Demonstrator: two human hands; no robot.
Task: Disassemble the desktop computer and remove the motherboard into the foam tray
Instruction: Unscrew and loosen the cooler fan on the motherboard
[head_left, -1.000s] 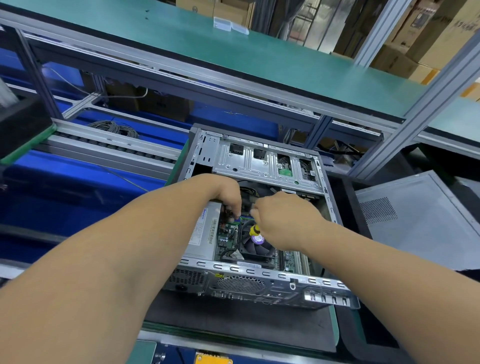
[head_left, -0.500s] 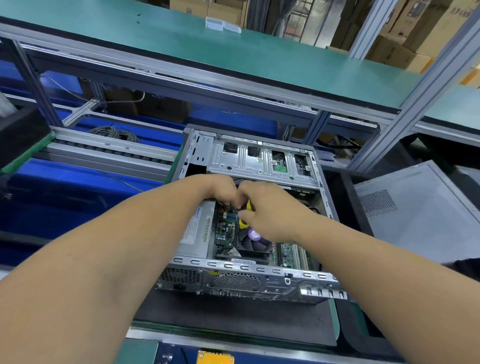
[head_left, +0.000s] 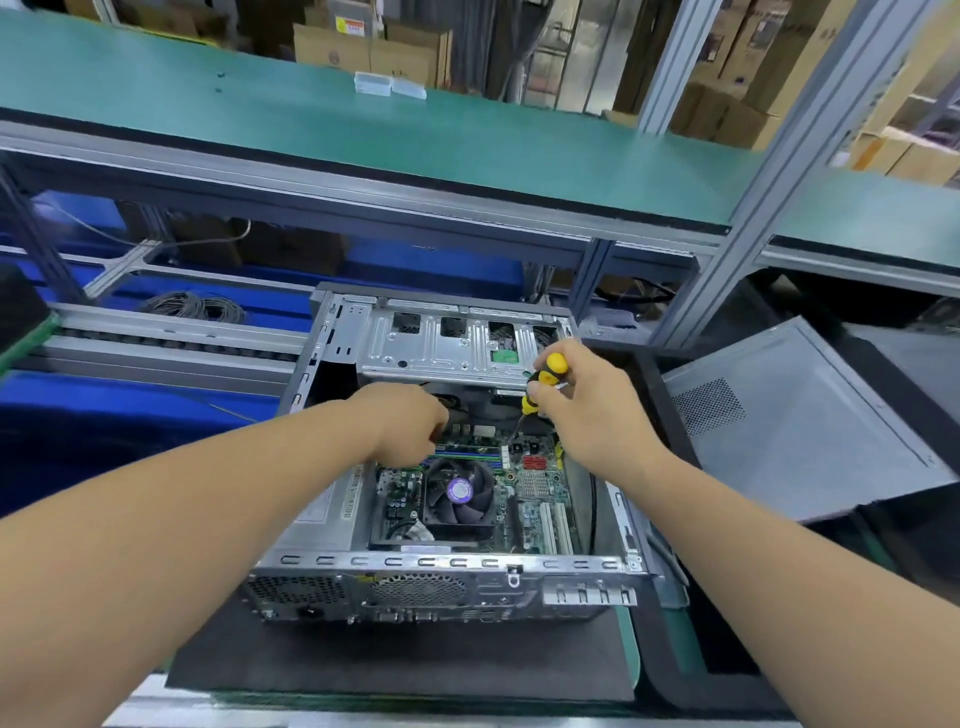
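An open desktop case (head_left: 441, 577) lies on a dark mat in front of me. Inside it sits the green motherboard (head_left: 535, 493) with a black cooler fan (head_left: 460, 493) in the middle. My right hand (head_left: 597, 415) grips a yellow-and-black screwdriver (head_left: 543, 379) above the board's far right corner, shaft slanting down toward the board. My left hand (head_left: 410, 426) reaches into the case at the board's far edge, fingers curled around dark cables (head_left: 452, 402) under the drive cage (head_left: 447, 343); the fingertips are hidden.
The removed side panel (head_left: 795, 415) lies to the right in a black tray. A roller conveyor (head_left: 156, 338) runs on the left over blue bins. A green shelf (head_left: 363, 130) spans overhead, held by aluminium posts (head_left: 769, 171). Cardboard boxes stand behind.
My right hand has lifted the screwdriver away from the cooler and moved it right and back to the board's far right corner. My left hand has stayed near the cables.
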